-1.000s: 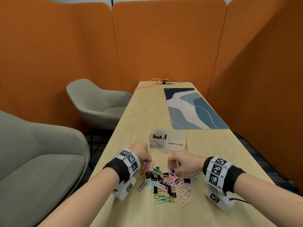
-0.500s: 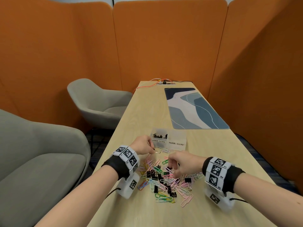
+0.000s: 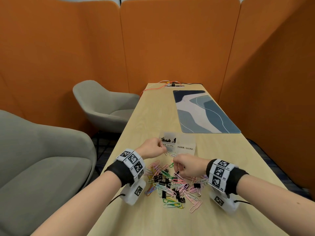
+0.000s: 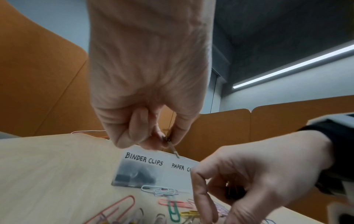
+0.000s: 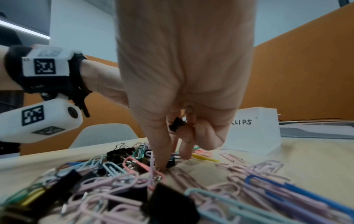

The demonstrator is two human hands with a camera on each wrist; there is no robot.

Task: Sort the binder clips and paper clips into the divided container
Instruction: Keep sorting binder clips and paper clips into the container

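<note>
1. The left hand (image 4: 151,94) pinches a small binder clip (image 4: 168,138) between thumb and fingertip, one wire handle poking down toward the container rim. From the head view it sits at about 11 o'clock of the pile, right at the near wall of the "BINDER CLIPS" compartment.
2. The right hand (image 5: 184,84) has a black binder clip (image 5: 177,124) tucked in its curled fingers, while its forefinger (image 5: 159,151) reaches down into the pile, apparently working on another piece.
3. The divided container (image 3: 185,148) stands at 12 o'clock of the pile, just beyond both hands. Its left compartment holds several black binder clips; the "PAPER CLIPS" side looks empty, though the frosted wall makes that hard to confirm.
4. The pile (image 3: 172,184) of paper clips and black binder clips lies on the table (image 3: 153,116) between the wrists; a few pale paper clips (image 4: 160,190) lie just before the container.
5. My judgement: an early stage. Some binder clips are sorted; most of the pile, and seemingly all paper clips, remain.
</note>
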